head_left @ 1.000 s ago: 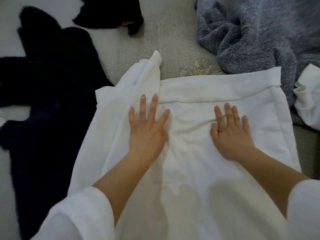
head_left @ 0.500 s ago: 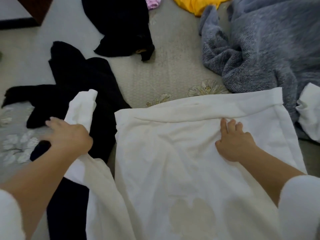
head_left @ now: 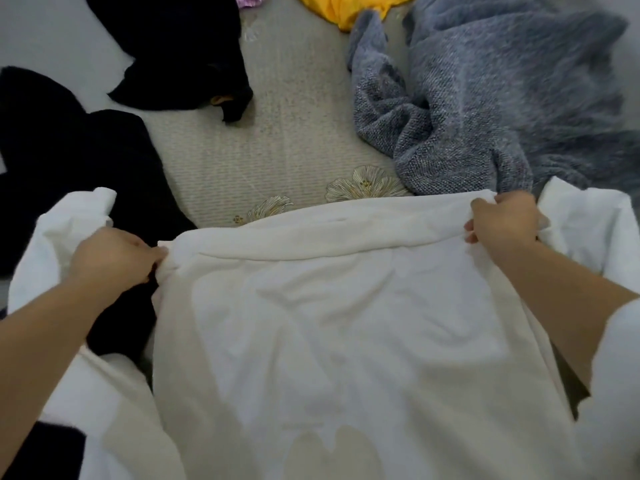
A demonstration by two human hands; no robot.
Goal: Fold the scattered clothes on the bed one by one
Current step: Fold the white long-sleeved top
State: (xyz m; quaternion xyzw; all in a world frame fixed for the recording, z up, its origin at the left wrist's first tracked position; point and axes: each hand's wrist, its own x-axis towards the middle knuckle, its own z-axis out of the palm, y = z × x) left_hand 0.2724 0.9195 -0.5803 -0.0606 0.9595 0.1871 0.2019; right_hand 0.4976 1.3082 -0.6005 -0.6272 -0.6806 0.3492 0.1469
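A white top [head_left: 346, 323] lies spread out on the bed [head_left: 277, 161], right in front of the person. Its far edge is turned over into a thick band. The left hand [head_left: 110, 258] holds the left end of that band. Its grip is closed, with the fingers curled round the cloth. The right hand [head_left: 502, 220] holds the right end, and its grip is curled round that corner too.

I think the hands take both ends so the cloth stays straight and the far part can be folded over in one go. The white sleeve [head_left: 72, 216] sticks out to the left, on top of a black garment [head_left: 69, 161], so that side does not look tucked in yet.

Other clothes wait their turn. A grey sweater [head_left: 485, 98] lies just past the right hand. Another black piece [head_left: 180, 46], a yellow cloth [head_left: 346, 8] and a bit of pink cloth [head_left: 247, 0] lie farther away.

One second ago both hands lay flat on the top, pressing it smooth. Half a second ago the left hand was out on the sleeve and the right hand rested near the band. Now both hands have moved to the two ends and grab them.
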